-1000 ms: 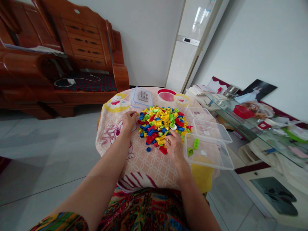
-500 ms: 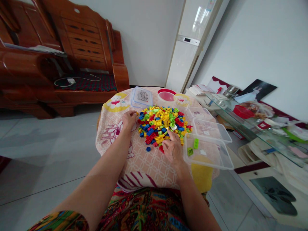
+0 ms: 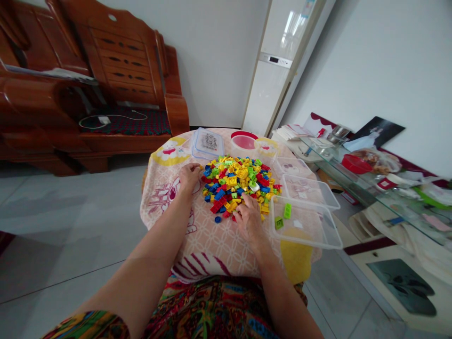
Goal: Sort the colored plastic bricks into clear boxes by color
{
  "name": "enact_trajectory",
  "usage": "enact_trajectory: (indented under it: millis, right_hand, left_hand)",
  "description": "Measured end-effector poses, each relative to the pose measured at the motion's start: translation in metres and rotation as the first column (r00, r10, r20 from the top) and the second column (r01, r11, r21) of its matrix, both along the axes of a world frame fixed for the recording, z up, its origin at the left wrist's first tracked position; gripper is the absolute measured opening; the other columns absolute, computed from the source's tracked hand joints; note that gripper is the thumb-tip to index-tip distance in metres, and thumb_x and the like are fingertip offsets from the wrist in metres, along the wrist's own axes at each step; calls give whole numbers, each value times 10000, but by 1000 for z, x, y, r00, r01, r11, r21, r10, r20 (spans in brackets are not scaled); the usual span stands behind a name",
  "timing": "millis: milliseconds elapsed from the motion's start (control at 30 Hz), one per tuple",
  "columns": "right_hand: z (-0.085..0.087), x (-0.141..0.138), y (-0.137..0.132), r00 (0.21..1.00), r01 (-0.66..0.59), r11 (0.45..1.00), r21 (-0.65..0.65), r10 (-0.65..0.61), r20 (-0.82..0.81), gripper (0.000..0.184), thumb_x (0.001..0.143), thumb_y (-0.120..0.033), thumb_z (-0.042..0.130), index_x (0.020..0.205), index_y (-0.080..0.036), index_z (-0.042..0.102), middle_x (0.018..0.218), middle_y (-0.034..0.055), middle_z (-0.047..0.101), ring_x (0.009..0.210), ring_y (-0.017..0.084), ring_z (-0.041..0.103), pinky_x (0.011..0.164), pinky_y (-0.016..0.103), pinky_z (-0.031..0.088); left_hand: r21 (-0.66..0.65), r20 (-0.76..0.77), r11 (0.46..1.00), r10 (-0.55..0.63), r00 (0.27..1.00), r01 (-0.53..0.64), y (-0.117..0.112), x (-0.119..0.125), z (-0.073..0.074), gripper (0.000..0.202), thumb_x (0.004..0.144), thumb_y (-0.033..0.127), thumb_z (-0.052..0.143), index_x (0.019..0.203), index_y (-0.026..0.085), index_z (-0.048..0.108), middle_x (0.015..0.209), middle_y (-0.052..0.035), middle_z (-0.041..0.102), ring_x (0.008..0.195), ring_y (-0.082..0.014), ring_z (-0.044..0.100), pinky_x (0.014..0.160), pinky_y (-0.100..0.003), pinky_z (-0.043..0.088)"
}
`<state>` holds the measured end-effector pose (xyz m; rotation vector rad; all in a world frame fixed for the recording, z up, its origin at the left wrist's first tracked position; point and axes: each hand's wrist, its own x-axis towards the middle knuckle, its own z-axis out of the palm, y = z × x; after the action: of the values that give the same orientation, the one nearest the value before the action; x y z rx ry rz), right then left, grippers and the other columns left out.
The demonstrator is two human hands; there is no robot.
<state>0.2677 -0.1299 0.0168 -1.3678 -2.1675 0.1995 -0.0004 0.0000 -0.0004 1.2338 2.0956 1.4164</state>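
A heap of small plastic building bricks point(image 3: 233, 181) in yellow, red, blue and green covers the middle of the round table. At its left edge is my left hand point(image 3: 189, 176), fingers curled and tips together beside a speck of yellow; what they hold, if anything, is too small to make out. My right hand point(image 3: 249, 217) lies against the near right side of the heap, fingers apart and reaching among the bricks. A round blue piece point(image 3: 218, 219) sits alone on the cloth. Two green bricks, one nearer point(image 3: 278, 222) and one farther point(image 3: 287, 211), are inside a clear box point(image 3: 326, 245).
Behind that box stand more clear containers point(image 3: 332, 205). At the back of the table are a blue-rimmed plastic lid point(image 3: 208, 143) and a red-and-white round dish point(image 3: 244, 140). A cluttered glass shelf point(image 3: 374, 188) borders the right, a wooden bench point(image 3: 134, 117) the left.
My right hand has shifted slightly left along the near edge of the heap, uncovering some yellow bricks to its right. My left hand has stayed in place.
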Motion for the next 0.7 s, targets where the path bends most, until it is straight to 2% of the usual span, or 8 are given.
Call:
enact_trajectory:
  millis: [167, 300, 433, 533, 600, 700]
  right_hand:
    - [8, 8, 1, 993, 40, 998, 40, -35, -116, 82, 873, -183, 633, 815, -210, 684, 1428, 140, 581, 1342, 267, 498, 1124, 476, 398]
    - [21, 33, 5, 973, 131, 982, 132, -102, -205, 127, 898, -224, 585, 821, -212, 685, 1356, 145, 627, 1274, 258, 549, 1099, 459, 417]
    - [27, 73, 13, 938, 304, 925, 229, -249, -240, 139, 890, -264, 576, 823, -212, 686, 1245, 151, 672, 1230, 279, 572, 1073, 488, 436]
    - [27, 94, 16, 905, 409, 873, 265, -351, -240, 170, 888, -283, 567, 859, -182, 701, 1213, 191, 670, 1208, 310, 571, 1063, 521, 434]
    - [26, 93, 15, 902, 417, 871, 261, -359, -241, 205, 903, -291, 551, 902, -162, 711, 1221, 208, 662, 1203, 312, 567, 1057, 516, 441]
    - [23, 70, 10, 939, 314, 922, 226, -267, -214, 233, 935, -280, 515, 952, -172, 721, 1270, 184, 646, 1230, 285, 552, 1074, 477, 441]
  left_hand:
    - [3, 6, 1000, 3, 1000, -3, 1, 0, -1, 429, 765, 235, 536, 1110, 138, 772, 963, -85, 775, 852, -208, 683, 784, -288, 522]
    - [7, 3, 1000, 2, 1000, -2, -1, 1, 2, 419, 762, 239, 537, 1090, 132, 775, 965, -80, 776, 860, -204, 683, 796, -282, 525]
    - [18, 15, 1000, -3, 1000, 2, -2, 2, 3, 422, 758, 239, 537, 1089, 133, 774, 942, -76, 774, 844, -202, 680, 779, -279, 529]
    - [25, 25, 1000, -4, 1000, 3, -2, 2, 2, 429, 753, 236, 538, 1092, 123, 775, 951, -87, 772, 833, -201, 680, 769, -279, 527]
    - [23, 21, 1000, 1, 1000, -2, -1, 2, 1, 431, 751, 238, 537, 1091, 122, 776, 954, -89, 772, 838, -201, 682, 773, -280, 526]
    - [14, 16, 1000, 9, 1000, -9, -1, 1, 1, 433, 744, 240, 536, 1088, 132, 777, 934, -78, 772, 833, -201, 680, 764, -279, 527]
